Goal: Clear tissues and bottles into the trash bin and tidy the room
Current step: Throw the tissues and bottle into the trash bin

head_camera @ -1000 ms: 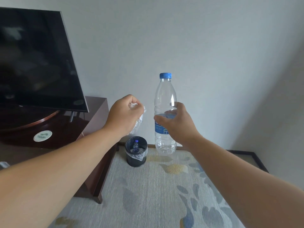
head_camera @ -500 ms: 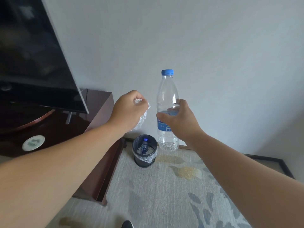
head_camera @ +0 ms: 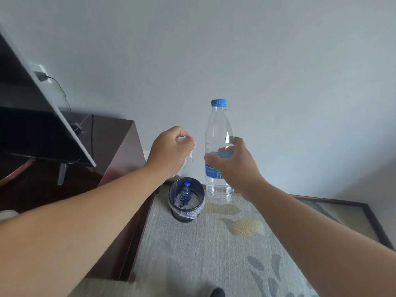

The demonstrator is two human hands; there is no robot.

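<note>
My left hand (head_camera: 170, 150) grips a crumpled white tissue (head_camera: 188, 161), held in the air just above and left of the trash bin (head_camera: 186, 215). My right hand (head_camera: 231, 161) holds a clear plastic bottle (head_camera: 218, 129) upright by its blue label; it has a blue cap and hangs just right of the bin. The small black bin has a clear liner and stands on the carpet by the wall. Inside it lie a small blue-capped bottle (head_camera: 185, 195) and some white tissue.
A dark wooden TV cabinet (head_camera: 120, 151) stands to the left of the bin, with a TV (head_camera: 32, 125) on it and a cable running to a wall socket. A dark-framed panel (head_camera: 353, 213) lies on the floor at right. The patterned grey carpet (head_camera: 214, 254) stretches toward me.
The view has moved closer to the bin and wall. Both hands, with tissue and bottle, now hang nearer above the bin. The TV has slid toward the left edge.
</note>
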